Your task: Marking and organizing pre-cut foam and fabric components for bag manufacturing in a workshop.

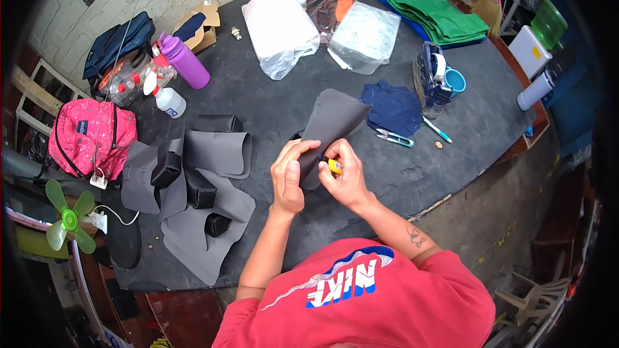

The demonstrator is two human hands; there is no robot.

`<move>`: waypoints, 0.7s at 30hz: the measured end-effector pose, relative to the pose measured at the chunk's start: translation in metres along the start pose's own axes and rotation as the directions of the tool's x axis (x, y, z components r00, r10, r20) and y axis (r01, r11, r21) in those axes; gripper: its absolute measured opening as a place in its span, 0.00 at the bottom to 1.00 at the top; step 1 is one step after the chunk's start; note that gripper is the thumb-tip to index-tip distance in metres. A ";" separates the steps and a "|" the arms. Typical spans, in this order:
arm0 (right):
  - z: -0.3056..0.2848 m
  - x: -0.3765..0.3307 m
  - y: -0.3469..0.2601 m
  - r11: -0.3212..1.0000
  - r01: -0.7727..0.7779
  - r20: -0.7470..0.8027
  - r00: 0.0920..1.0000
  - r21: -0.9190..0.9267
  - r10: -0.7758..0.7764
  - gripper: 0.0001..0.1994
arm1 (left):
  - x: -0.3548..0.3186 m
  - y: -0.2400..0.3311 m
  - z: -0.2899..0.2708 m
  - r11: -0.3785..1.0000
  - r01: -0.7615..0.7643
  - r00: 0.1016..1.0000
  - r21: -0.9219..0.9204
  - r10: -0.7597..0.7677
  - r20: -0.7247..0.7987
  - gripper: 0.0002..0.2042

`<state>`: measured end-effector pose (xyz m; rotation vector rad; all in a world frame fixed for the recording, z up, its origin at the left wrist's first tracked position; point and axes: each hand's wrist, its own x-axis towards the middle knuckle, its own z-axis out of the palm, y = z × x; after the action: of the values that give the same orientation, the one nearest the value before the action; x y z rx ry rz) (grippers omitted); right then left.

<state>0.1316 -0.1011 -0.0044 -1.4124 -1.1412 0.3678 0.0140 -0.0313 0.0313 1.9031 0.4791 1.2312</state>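
Observation:
Over the table's near middle, my left hand (288,179) grips a dark grey sheet piece (334,115) with rounded corners, its fingers and thumb bent around the lower part. My right hand (347,177) is closed around a small yellow-handled tool (334,166), held against the same piece; its working end is hidden. To the left lies a loose pile of similar grey cut pieces (222,209), several with black box-shaped pouches (201,188) on them. Right of the held piece are dark blue fabric scraps (393,106), thread snips (394,138) and a teal-and-white pen (437,130).
Plastic-wrapped packs (280,26) and folded green cloth (435,16) lie along the dark table's (284,100) far side. A purple bottle (185,62), spray bottle (169,100), pink backpack (93,135) and green fan (69,219) line the left. A blue mug (455,82) stands right.

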 end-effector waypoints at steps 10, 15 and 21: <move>0.001 0.000 -0.002 1.000 0.001 -0.004 1.000 0.004 -0.001 0.12 | 0.001 0.000 0.001 1.000 0.004 1.000 0.007 -0.004 -0.007 0.23; 0.001 -0.001 0.002 0.999 0.009 0.011 1.000 0.054 -0.010 0.12 | 0.000 0.001 0.002 0.997 0.075 0.997 -0.011 -0.075 -0.021 0.12; -0.004 -0.011 0.032 0.643 -0.345 0.149 0.928 0.684 0.340 0.11 | -0.002 0.002 0.007 0.972 0.165 0.985 0.170 -0.152 -0.084 0.21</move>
<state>0.1429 -0.1051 -0.0364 -0.9154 -0.5979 0.9761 0.0193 -0.0366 0.0305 1.9299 0.7860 1.1861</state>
